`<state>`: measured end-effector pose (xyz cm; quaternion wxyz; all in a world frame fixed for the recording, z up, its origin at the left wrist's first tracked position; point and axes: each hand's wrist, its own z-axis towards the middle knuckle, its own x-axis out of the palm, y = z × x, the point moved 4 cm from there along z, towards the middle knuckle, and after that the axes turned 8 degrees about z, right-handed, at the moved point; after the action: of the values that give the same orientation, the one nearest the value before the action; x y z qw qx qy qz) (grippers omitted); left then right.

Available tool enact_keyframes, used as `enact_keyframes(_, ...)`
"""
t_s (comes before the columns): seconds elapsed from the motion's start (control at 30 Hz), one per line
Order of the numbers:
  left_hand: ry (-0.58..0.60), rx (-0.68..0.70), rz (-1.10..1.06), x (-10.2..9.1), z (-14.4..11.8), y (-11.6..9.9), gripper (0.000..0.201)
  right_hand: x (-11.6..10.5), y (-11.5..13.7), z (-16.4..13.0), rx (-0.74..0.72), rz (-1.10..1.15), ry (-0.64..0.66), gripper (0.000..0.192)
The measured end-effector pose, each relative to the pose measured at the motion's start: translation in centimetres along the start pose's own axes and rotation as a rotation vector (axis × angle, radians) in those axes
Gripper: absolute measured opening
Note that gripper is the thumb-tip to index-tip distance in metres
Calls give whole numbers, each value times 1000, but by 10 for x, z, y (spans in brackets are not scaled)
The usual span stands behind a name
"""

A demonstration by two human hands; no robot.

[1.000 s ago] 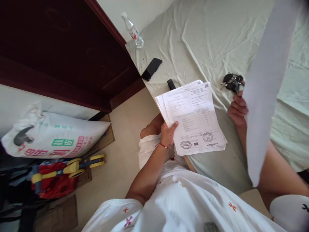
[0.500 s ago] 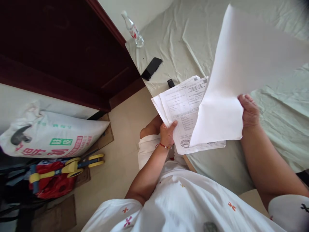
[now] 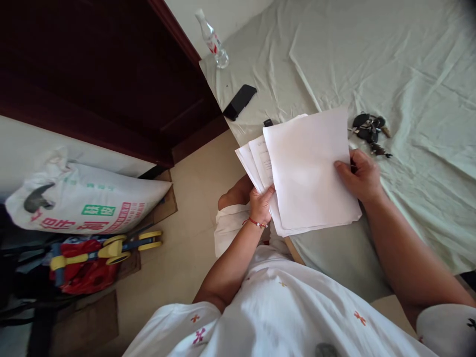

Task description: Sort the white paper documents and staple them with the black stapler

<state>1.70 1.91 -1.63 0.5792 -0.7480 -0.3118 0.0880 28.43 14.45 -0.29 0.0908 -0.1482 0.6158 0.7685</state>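
Note:
A stack of printed papers (image 3: 260, 157) lies in my left hand (image 3: 262, 204), whose thumb presses on the near left edge. Over most of the stack rests a sheet of paper (image 3: 310, 173) with its blank side up. My right hand (image 3: 361, 177) pinches that sheet's right edge, thumb on top and fingers beneath. How many sheets it grips there is hidden. Of the print below, only a narrow strip shows at the left.
On the greenish bed sheet (image 3: 427, 188) lie a bunch of keys (image 3: 371, 131), a black phone (image 3: 240, 102) and a small black object (image 3: 268, 122). A plastic bottle (image 3: 213, 42) stands by the wall. On the floor at left are a white sack (image 3: 85, 198) and a yellow-blue toy bike (image 3: 111, 250).
The raised, curled sheet has come down flat over the printed stack, with my right hand moving left along with it. The keys have come into sight.

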Motion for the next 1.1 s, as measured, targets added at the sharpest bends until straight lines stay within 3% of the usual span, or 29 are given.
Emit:
enact_keyframes(0.1, -10, -6, -19, 1, 0, 0, 62, -2, -4, 3, 3, -98, -18, 12)
enact_keyframes(0.27, -6, -2, -16, 2, -1, -2, 64, 0, -10, 3, 110, -22, 22, 42)
enact_keyframes(0.4, -11, -20, -10, 0, 1, 0, 64, 4, -9, 0, 272, 282, 103, 29)
enact_keyframes(0.47, -19, -28, -17, -1, 2, 2, 63, 4, -8, -2, 328, 375, 83, 24)
enact_keyframes(0.67, -24, -26, -58, -5, 5, 5, 64, 3, -14, -4, 296, 408, 41, 23)
enact_keyframes(0.87, -11, -6, -76, -4, 4, 3, 64, -1, -8, 0, 273, 649, -106, 29)
enact_keyframes(1.1, 44, -39, -86, -3, 3, 3, 62, -24, -14, 7, 386, 945, -287, 31)
